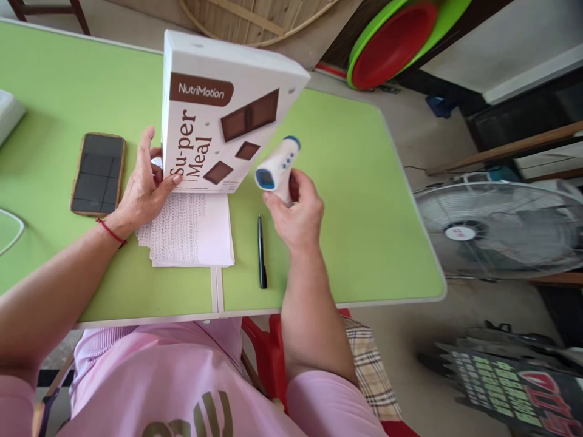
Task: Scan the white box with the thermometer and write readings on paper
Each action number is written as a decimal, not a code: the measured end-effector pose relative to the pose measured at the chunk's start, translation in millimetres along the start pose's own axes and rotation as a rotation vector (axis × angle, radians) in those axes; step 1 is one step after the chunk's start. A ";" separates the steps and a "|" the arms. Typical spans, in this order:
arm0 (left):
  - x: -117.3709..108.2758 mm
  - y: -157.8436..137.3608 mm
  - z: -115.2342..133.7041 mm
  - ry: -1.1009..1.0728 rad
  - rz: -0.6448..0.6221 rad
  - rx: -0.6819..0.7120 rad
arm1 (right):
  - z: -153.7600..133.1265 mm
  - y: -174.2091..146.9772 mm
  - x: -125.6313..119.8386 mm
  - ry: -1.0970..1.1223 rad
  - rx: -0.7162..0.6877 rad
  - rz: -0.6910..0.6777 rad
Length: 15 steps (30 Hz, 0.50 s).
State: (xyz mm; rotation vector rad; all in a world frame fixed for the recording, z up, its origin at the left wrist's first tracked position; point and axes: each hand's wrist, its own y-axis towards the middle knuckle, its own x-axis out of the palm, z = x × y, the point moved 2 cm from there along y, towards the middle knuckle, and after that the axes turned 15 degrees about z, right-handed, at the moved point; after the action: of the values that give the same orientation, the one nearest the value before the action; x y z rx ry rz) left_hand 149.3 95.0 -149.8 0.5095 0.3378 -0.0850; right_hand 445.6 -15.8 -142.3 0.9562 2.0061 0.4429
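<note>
Near the desk's (364,243) front edge a black pen (261,252) lies beside a stack of printed papers (191,230). Above the pen, the right hand (296,215) is clamped around a white-and-blue thermometer gun (277,170). The left hand (143,188) rests open-fingered against the upright white box (218,115) standing on the papers. A phone (98,174) lies toward the left edge.
</note>
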 end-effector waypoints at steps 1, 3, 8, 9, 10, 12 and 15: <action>0.1 -0.1 -1.2 0.007 0.004 0.004 | 3.5 0.3 1.9 -0.077 -0.023 -0.020; 0.1 0.0 -2.6 0.020 0.014 0.009 | 8.5 -0.7 5.9 -0.203 -0.058 -0.064; -1.0 -0.1 -2.2 0.020 0.013 -0.010 | 10.0 -4.9 12.6 -0.314 -0.040 -0.121; -1.3 0.0 -2.0 0.018 0.006 -0.011 | 9.5 -4.8 13.4 -0.319 -0.032 -0.128; -1.8 0.2 -1.9 0.020 0.000 -0.007 | 9.3 -4.2 14.2 -0.321 -0.025 -0.134; -2.7 1.2 -1.4 0.034 -0.003 0.020 | 9.6 -2.3 15.4 -0.320 -0.019 -0.140; -2.9 2.9 -0.2 0.068 -0.002 0.073 | 10.9 0.3 16.3 -0.315 -0.042 -0.149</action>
State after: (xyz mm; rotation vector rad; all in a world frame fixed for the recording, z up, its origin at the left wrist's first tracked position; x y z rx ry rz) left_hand 147.0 97.6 -147.6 0.5849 0.4026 -0.0821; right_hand 448.9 -3.6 -157.2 0.7901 1.7595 0.2345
